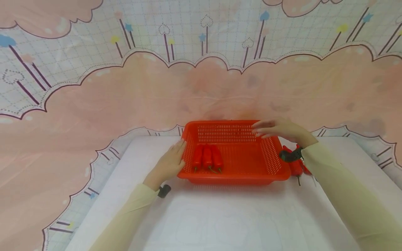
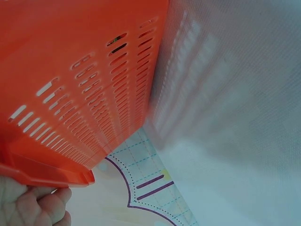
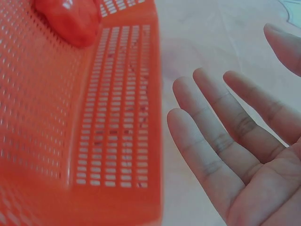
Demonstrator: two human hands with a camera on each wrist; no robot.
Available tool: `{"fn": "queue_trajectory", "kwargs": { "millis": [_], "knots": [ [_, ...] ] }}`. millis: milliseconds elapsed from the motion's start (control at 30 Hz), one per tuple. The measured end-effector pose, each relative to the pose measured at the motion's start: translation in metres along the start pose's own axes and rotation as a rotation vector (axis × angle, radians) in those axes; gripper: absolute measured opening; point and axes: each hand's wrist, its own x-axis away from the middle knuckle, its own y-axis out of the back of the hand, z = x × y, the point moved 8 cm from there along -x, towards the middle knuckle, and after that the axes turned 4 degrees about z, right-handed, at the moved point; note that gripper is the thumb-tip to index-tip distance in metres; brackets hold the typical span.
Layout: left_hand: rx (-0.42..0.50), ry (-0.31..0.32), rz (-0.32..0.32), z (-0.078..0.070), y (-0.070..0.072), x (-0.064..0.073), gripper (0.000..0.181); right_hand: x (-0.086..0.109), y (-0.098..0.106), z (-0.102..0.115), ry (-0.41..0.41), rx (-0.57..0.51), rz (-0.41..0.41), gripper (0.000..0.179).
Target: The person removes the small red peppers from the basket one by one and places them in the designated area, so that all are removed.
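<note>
The left hand point(image 1: 169, 162) touches the red basket point(image 1: 232, 181) at nine o'clock, grip unclear; the right hand point(image 1: 282, 129), fingers spread and empty, hovers by two! Three red peppers point(image 1: 207, 157) lie inside toward nine, more peppers point(image 1: 296, 168) outside at three; steadying the basket looks wise.

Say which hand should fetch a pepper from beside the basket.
Likely the right hand: it's empty and nearer the peppers right of the basket, while the left hand holds its left rim.
</note>
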Motion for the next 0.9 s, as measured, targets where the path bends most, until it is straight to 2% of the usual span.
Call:
{"fn": "queue_trajectory", "kwargs": {
  "millis": [267,567,900],
  "knots": [
    [-0.004,-0.005,-0.004,0.001,0.0,0.0,0.066,-0.023,-0.018,0.008,0.032,-0.03,0.047,0.043],
    [-0.002,-0.013,-0.01,0.001,-0.001,-0.001,0.066,-0.047,-0.039,0.019,0.079,-0.143,0.112,0.043],
    [0.002,-0.02,-0.023,0.002,-0.002,-0.001,0.067,-0.066,-0.059,0.021,0.078,-0.157,0.143,0.048]
  ]
}}
